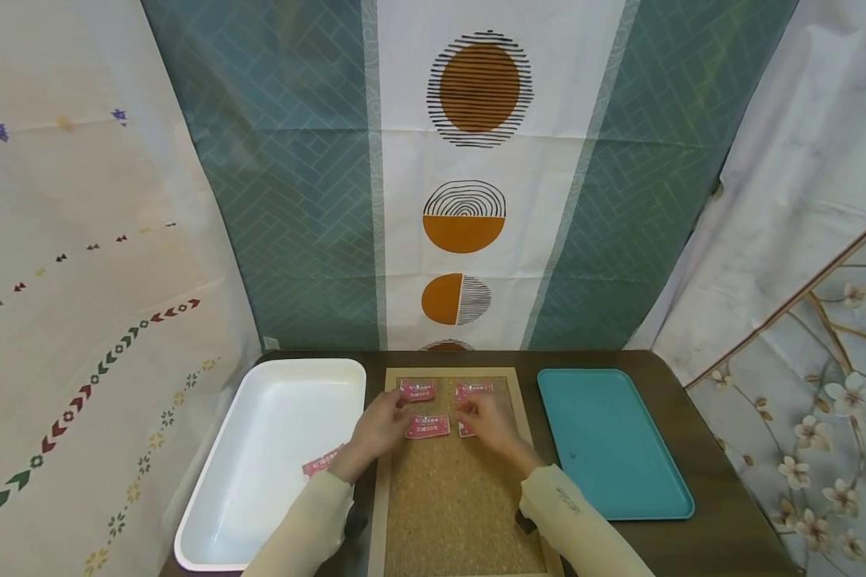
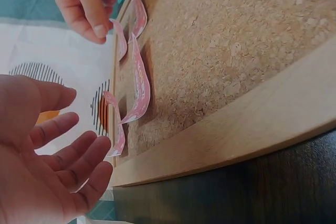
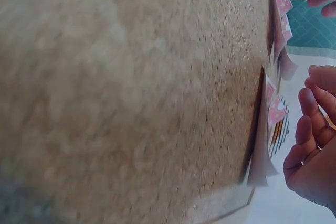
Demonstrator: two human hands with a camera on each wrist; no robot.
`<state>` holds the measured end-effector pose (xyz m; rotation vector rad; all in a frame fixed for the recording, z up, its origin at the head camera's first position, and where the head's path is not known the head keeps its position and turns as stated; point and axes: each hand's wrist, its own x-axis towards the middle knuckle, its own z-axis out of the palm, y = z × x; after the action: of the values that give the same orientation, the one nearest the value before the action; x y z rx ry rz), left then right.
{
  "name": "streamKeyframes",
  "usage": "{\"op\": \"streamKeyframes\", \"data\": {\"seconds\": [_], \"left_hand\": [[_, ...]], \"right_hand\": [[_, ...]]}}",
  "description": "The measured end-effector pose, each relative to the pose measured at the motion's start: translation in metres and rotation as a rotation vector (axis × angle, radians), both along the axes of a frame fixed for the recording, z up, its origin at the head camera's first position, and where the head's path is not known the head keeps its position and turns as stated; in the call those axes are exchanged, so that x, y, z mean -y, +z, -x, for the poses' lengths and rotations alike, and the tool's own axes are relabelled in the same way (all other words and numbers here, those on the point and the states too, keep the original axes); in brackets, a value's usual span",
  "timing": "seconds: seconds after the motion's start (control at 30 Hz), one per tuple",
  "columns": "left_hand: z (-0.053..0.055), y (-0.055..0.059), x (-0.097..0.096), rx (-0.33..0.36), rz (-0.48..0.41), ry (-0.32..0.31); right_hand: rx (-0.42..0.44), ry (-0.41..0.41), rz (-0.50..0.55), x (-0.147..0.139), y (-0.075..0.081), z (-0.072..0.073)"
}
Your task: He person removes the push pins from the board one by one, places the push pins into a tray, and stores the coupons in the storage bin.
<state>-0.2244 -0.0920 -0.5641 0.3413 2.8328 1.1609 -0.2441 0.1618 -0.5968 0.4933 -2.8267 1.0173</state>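
Several pink printed paper coupons (image 1: 427, 426) are attached to a wood-framed corkboard (image 1: 469, 505), in two rows near its far end. In the left wrist view their ends curl away from the cork. My left hand (image 1: 381, 426) hovers beside the left coupons, fingers apart and bent, holding nothing. Over the right coupons is my right hand (image 1: 489, 423), partly covering the lower one (image 1: 465, 429). Its fingers (image 3: 307, 129) are loosely curled, thumb and forefinger tips close together, with nothing visible between them. In the right wrist view a gap separates them from the nearest coupon.
A white tray (image 1: 260, 433) stands left of the board, with pink coupons (image 1: 321, 462) inside, partly behind my left forearm. To the right lies a teal tray (image 1: 613, 441). Patterned cloths (image 1: 310, 200) hang behind and beside the dark table (image 1: 693, 553).
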Motion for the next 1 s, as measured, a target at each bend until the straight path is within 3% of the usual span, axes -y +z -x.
{"op": "streamKeyframes", "data": {"seconds": [0.2,0.43,0.53,0.77,1.0], "left_hand": [[0.005,-0.004,-0.002,0.040,0.040,-0.006],[0.005,-0.010,-0.003,0.061,0.055,-0.006],[0.005,-0.015,-0.004,0.055,0.064,-0.012],[0.003,-0.022,-0.006,0.130,0.037,-0.026],[0.003,-0.024,-0.008,0.119,0.041,-0.012]], "right_hand": [[0.029,0.019,-0.033,0.015,0.000,0.002],[-0.062,0.064,-0.069,0.033,-0.008,0.006],[-0.046,0.061,-0.072,0.038,-0.012,0.008],[0.036,0.049,-0.021,0.045,-0.013,0.008],[0.063,0.069,-0.026,0.053,-0.015,0.014]]}}
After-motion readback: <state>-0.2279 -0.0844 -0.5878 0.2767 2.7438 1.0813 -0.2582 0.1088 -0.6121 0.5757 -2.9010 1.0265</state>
